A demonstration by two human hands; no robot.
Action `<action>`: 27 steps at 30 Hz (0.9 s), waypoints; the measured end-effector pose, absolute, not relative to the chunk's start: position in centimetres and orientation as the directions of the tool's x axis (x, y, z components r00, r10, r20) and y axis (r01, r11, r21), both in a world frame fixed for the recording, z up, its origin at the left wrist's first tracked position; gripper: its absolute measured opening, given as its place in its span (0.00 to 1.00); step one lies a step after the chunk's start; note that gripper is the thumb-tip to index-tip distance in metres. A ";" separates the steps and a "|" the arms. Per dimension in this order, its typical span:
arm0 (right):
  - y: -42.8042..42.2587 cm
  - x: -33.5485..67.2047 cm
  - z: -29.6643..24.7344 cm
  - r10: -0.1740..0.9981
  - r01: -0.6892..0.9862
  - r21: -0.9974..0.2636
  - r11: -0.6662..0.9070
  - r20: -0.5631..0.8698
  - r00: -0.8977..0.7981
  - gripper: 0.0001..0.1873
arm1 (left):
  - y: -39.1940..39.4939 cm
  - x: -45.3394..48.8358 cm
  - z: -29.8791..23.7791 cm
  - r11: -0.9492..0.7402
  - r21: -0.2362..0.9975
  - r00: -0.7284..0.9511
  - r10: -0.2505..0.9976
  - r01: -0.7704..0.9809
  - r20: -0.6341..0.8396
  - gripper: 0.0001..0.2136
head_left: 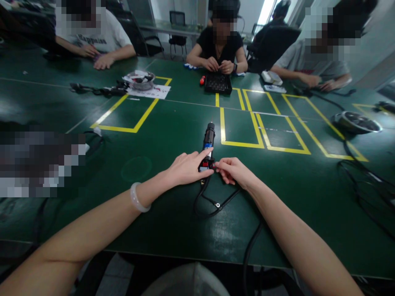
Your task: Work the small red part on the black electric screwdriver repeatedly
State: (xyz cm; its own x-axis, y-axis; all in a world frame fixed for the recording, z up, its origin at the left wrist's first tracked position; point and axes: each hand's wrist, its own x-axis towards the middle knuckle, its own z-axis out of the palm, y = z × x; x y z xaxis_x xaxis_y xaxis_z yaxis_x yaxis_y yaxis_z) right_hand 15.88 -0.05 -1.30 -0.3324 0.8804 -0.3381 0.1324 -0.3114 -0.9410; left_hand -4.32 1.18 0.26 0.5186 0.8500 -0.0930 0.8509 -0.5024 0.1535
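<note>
A black corded electric screwdriver (209, 137) with a blue-and-silver label lies on the green table, its narrow tip facing away from me. My left hand (188, 168) holds it from the left, with index finger and thumb reaching across the body. Between those digits a small red part (205, 163) shows near the rear end. Just right of there, my right hand (231, 170) is closed in a pinch beside the screwdriver; what its fingertips hold is too small to name. A black cord (197, 207) loops toward me, and a metal ring terminal (217, 205) lies by it.
Yellow tape outlines (242, 144) mark the green table (173, 222). Across it, several people handle small things. A black tray (218, 84), a clear bowl (141, 80) on paper and a metal bowl (358, 122) stand farther off. Black cables (370, 176) lie at right.
</note>
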 end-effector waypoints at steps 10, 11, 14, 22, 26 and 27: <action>0.5 16.4 -1.4 0.861 0.294 -0.913 -0.285 -0.378 -0.341 0.14 | 1.5 -4.1 0.1 -0.454 0.244 0.488 0.867 0.857 -0.099 0.43; 0.5 16.4 -1.4 0.858 0.299 -0.912 -0.282 -0.379 -0.348 0.14 | 1.5 -4.1 0.2 -0.453 0.250 0.488 0.867 0.856 -0.099 0.43; 0.7 16.5 -1.5 0.849 0.304 -0.911 -0.277 -0.381 -0.366 0.14 | 1.6 -4.1 0.2 -0.453 0.254 0.488 0.868 0.855 -0.095 0.42; 0.6 16.1 -1.6 0.889 0.535 -0.840 -0.087 -0.308 -0.339 0.19 | 1.6 -4.0 0.3 -0.483 0.246 0.518 0.849 0.840 -0.102 0.39; 0.4 16.0 -1.1 0.910 0.637 -0.771 -0.030 -0.285 -0.302 0.19 | 1.6 -4.0 0.3 -0.483 0.254 0.520 0.847 0.838 -0.105 0.39; 0.4 16.0 -1.0 0.914 0.651 -0.759 -0.025 -0.281 -0.293 0.19 | 1.6 -4.0 0.3 -0.483 0.255 0.521 0.847 0.838 -0.107 0.39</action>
